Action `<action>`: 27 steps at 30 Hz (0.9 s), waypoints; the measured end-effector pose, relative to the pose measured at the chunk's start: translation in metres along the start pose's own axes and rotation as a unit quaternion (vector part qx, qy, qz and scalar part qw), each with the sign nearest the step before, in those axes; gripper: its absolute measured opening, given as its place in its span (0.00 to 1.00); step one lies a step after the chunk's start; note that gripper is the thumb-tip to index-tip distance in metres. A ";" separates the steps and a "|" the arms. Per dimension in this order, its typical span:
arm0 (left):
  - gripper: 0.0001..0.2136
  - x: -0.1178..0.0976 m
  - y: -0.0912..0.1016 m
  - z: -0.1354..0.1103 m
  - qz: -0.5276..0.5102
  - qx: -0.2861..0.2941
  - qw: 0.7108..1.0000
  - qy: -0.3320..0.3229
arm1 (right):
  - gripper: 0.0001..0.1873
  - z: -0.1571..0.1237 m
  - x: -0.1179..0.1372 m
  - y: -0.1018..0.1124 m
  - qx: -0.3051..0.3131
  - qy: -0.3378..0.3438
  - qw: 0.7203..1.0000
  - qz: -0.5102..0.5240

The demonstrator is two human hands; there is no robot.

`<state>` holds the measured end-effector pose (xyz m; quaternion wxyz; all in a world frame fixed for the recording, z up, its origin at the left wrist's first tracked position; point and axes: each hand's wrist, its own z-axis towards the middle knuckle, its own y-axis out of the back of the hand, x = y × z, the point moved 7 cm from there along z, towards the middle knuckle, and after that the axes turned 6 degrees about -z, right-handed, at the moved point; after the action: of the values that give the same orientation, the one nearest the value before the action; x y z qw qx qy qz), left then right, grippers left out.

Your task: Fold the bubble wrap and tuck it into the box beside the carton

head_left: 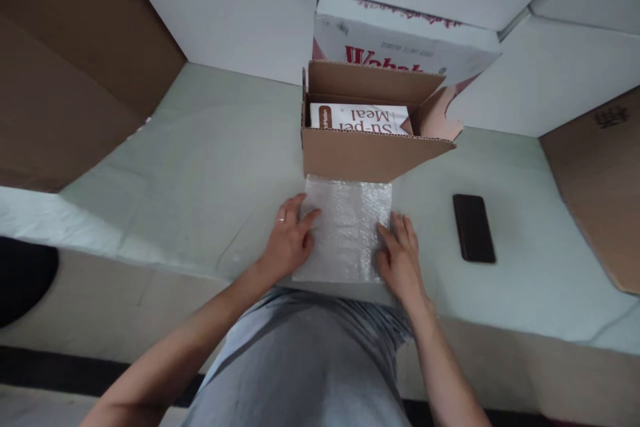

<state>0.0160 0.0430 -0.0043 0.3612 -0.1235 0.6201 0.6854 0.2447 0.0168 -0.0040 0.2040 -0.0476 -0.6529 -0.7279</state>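
Observation:
A flat square of bubble wrap (345, 233) lies on the table right in front of me. At its left edge rests my left hand (291, 235), fingers spread, with a ring on one finger. My right hand (401, 250) touches the right edge, its fingers stretched out and apart. Just beyond the wrap stands an open cardboard box (365, 153). Inside it sits a white carton (360, 117) printed "Su-per Meal", upside down from my view. The carton's lower part is hidden by the box wall.
A dark phone (474, 228) lies on the green-covered table (210, 147) to the right. White boxes (240, 7) line the back, one with red lettering (400, 40). Large brown boxes stand at the left (75, 67) and right (600, 180). The table's front edge is near my body.

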 end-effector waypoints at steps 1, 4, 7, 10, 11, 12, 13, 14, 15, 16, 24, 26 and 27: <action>0.21 0.001 0.003 0.002 0.014 -0.011 1.000 0.004 | 0.23 0.004 -0.001 0.000 -0.008 -0.001 1.000 0.009; 0.16 0.005 0.009 0.012 0.017 -0.052 0.998 0.022 | 0.14 0.023 -0.012 0.003 -0.055 -0.020 0.997 0.054; 0.17 0.009 0.007 0.025 0.002 -0.076 0.996 0.041 | 0.16 0.051 -0.025 0.001 -0.082 -0.032 0.990 0.111; 0.20 0.013 -0.003 0.038 -0.015 -0.065 0.997 0.047 | 0.21 0.075 -0.032 -0.007 -0.074 -0.025 0.987 0.140; 0.21 0.015 -0.005 0.042 -0.018 -0.063 0.997 0.046 | 0.22 0.080 -0.033 -0.008 -0.073 -0.024 0.987 0.141; 0.22 0.017 -0.006 0.045 -0.020 -0.062 0.997 0.043 | 0.23 0.083 -0.033 -0.009 -0.072 -0.024 0.987 0.139; 0.23 0.019 -0.007 0.049 -0.021 -0.062 0.997 0.038 | 0.23 0.084 -0.033 -0.008 -0.074 -0.025 0.988 0.134; 0.24 0.021 -0.007 0.051 -0.020 -0.062 0.997 0.033 | 0.24 0.083 -0.031 -0.007 -0.077 -0.028 0.989 0.125; 0.24 0.021 -0.005 0.052 -0.018 -0.063 0.998 0.027 | 0.24 0.080 -0.029 -0.005 -0.083 -0.031 0.990 0.113; 0.25 0.020 -0.003 0.052 -0.012 -0.066 0.998 0.021 | 0.25 0.076 -0.026 -0.002 -0.088 -0.034 0.991 0.097; 0.29 -0.026 -0.032 0.012 0.077 0.098 0.985 -0.120 | 0.28 0.036 0.042 -0.027 0.040 0.066 0.997 -0.008; 0.33 -0.021 -0.039 0.005 0.089 0.133 0.979 -0.125 | 0.30 0.029 0.043 -0.035 0.061 0.076 0.994 -0.043; 0.34 -0.016 -0.040 0.004 0.093 0.143 0.978 -0.122 | 0.30 0.026 0.040 -0.035 0.062 0.073 0.994 -0.060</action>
<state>0.0544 0.0397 -0.0244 0.3831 0.0723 0.6713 0.6303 0.1909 0.0346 -0.0199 0.2098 0.0581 -0.6820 -0.6982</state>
